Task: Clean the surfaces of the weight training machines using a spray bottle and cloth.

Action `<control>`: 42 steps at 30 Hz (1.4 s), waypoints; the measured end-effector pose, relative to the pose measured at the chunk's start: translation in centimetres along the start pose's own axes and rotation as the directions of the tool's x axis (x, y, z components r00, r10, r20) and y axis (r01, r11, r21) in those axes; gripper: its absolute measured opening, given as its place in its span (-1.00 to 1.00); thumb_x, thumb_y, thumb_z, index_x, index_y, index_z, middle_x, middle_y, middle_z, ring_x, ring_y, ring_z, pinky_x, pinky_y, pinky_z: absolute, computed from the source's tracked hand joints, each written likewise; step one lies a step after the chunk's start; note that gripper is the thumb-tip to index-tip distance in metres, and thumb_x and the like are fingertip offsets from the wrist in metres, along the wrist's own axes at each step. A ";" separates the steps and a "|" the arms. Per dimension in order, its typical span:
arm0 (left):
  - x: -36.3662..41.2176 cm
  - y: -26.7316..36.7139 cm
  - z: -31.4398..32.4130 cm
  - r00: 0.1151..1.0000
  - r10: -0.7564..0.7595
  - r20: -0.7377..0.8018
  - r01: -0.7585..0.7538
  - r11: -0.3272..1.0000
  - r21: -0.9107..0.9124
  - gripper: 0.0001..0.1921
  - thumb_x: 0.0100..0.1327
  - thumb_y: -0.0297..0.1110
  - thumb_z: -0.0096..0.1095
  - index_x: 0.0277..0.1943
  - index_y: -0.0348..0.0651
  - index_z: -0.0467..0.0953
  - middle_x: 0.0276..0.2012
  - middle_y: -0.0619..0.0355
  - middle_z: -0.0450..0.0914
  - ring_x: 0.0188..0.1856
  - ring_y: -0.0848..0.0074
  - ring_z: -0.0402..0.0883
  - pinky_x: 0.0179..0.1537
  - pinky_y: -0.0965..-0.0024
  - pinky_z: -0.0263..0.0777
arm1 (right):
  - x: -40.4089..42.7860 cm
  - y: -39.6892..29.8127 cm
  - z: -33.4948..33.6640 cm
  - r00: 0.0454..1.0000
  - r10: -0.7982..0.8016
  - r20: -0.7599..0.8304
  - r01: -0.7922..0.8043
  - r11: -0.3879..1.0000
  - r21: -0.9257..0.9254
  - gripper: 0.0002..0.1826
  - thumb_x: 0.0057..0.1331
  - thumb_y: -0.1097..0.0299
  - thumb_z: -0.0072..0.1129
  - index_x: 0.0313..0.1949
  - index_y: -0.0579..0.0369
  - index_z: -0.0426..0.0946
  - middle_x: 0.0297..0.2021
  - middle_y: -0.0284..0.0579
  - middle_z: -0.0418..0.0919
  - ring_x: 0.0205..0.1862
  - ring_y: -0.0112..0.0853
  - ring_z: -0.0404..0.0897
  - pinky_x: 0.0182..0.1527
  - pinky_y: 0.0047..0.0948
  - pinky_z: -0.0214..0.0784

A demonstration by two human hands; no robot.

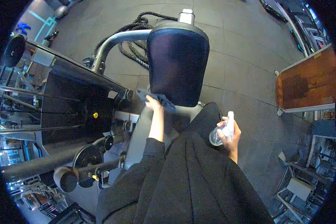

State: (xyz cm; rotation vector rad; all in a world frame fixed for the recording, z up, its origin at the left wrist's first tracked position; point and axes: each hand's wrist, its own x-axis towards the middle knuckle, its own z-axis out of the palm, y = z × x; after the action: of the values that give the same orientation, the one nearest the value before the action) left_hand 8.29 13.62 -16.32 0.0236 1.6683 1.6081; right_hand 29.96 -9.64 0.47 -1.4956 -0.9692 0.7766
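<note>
My left hand (154, 103) grips a dark grey cloth (166, 101) beside the lower left edge of a black padded backrest (179, 61) on a gym machine. The cloth looks slightly blurred, and part of it hangs over a lower grey pad (140, 137). Off to the right, my right hand (231, 137) is wrapped around a clear spray bottle (216, 136) with a white trigger head (230, 123). The bottle is held apart from the machine, near my knee. Its lower end points away from the palm, and fingers cover part of it.
A curved metal tube (114, 42) joins the backrest to the machine's dark frame (64, 103) at left. Coiled black battle rope (134, 50) lies on the tiled floor (238, 64) behind it. Padded rollers (65, 179) stick out at lower left. A brown board (308, 81) stands at right.
</note>
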 end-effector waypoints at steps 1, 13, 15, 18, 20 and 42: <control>1.1 0.3 -0.2 0.940 0.300 0.163 -0.315 0.946 0.076 -0.54 0.25 -0.28 0.07 0.08 -0.51 0.33 0.03 -0.21 0.46 0.02 0.15 0.46 0.09 0.21 0.31 | 0.0 -0.4 0.4 1.000 -0.006 0.016 0.006 0.999 0.036 -0.48 -0.06 0.40 0.34 -0.05 0.16 0.45 -0.37 -0.27 0.54 -0.29 -0.52 0.51 -0.17 -0.51 0.36; -1.0 -4.6 0.0 0.788 0.604 0.120 -0.575 0.652 0.494 -0.37 0.31 -0.07 -0.02 0.20 -0.49 0.11 0.09 -0.33 0.28 0.15 -0.08 0.26 0.16 0.04 0.16 | 0.1 -0.3 1.4 0.996 -0.003 0.086 -0.003 0.998 0.066 -0.48 -0.08 0.47 0.31 -0.05 0.19 0.45 -0.36 -0.27 0.54 -0.28 -0.50 0.53 -0.17 -0.50 0.37; -2.2 -5.4 0.7 0.895 0.437 -0.096 -0.277 0.709 0.648 -0.21 0.24 0.15 -0.03 0.21 -0.47 0.07 0.01 -0.41 0.28 0.06 -0.21 0.29 0.14 -0.09 0.15 | 0.1 -0.3 1.4 0.997 0.002 0.077 -0.008 0.997 0.075 -0.48 -0.08 0.48 0.31 -0.05 0.19 0.45 -0.37 -0.27 0.54 -0.29 -0.50 0.53 -0.17 -0.50 0.37; -4.7 -7.0 0.6 0.966 0.182 -0.181 -0.020 0.755 0.656 -0.32 0.22 0.05 0.06 0.10 -0.48 0.19 -0.03 -0.38 0.35 -0.03 -0.19 0.37 0.07 -0.06 0.19 | 0.2 -0.3 1.0 0.998 0.001 0.063 -0.004 0.999 0.047 -0.48 -0.08 0.48 0.31 -0.05 0.20 0.45 -0.37 -0.27 0.54 -0.29 -0.49 0.53 -0.17 -0.49 0.37; -5.7 -7.8 -0.8 0.802 0.574 0.164 -0.554 0.615 0.561 -0.42 0.21 -0.12 0.15 0.06 -0.50 0.23 -0.04 -0.31 0.39 -0.05 -0.15 0.38 0.04 -0.01 0.21 | 0.3 -0.1 1.3 0.998 -0.024 0.060 0.021 0.999 0.045 -0.49 -0.08 0.49 0.31 -0.05 0.19 0.45 -0.37 -0.27 0.54 -0.28 -0.49 0.53 -0.16 -0.49 0.37; -5.3 -2.5 0.7 -0.775 -0.169 0.609 -0.378 -0.648 -0.661 -0.33 0.12 -0.10 0.04 0.34 0.28 0.10 0.41 0.36 -0.06 0.41 0.50 -0.06 0.16 0.06 0.16 | 0.1 -0.6 0.4 0.999 -0.010 0.052 0.009 1.000 0.024 -0.48 -0.07 0.47 0.32 -0.05 0.19 0.44 -0.36 -0.27 0.55 -0.27 -0.49 0.54 -0.14 -0.48 0.37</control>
State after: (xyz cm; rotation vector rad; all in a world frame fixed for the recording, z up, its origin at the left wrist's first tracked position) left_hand 13.52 11.00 -15.61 -2.6085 -0.2089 -0.4280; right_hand 29.58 -9.34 0.97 -1.4552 -1.0016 0.8213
